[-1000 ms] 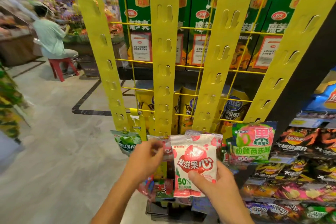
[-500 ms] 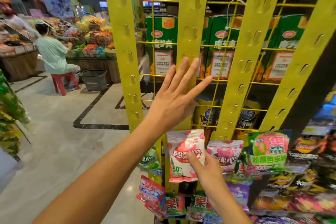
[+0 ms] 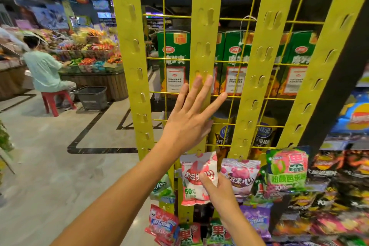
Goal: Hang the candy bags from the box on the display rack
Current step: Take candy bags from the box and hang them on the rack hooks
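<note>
A yellow display rack (image 3: 205, 32) of slotted vertical strips on a wire grid fills the middle of the view. My left hand (image 3: 189, 120) lies flat, fingers spread, against the second strip. Just below it a white and red candy bag (image 3: 192, 181) hangs at that strip, and my right hand (image 3: 218, 187) pinches its lower right part between thumb and fingers. A purple candy bag (image 3: 240, 175) hangs beside it on the right, then a green and pink bag (image 3: 287, 170). More bags (image 3: 162, 223) hang lower down. The box is not in view.
Behind the grid stand green cartons (image 3: 173, 60) and yellow canisters (image 3: 221, 132). Shelves of snack packets (image 3: 339, 175) run along the right. On the left, across open floor, a person (image 3: 43, 68) sits on a red stool near a dark basket (image 3: 92, 97).
A second ago both hands held the white and red bag low at the rack. My left hand let go, rose and flattened on the strip. The right hand keeps its hold on the bag.
</note>
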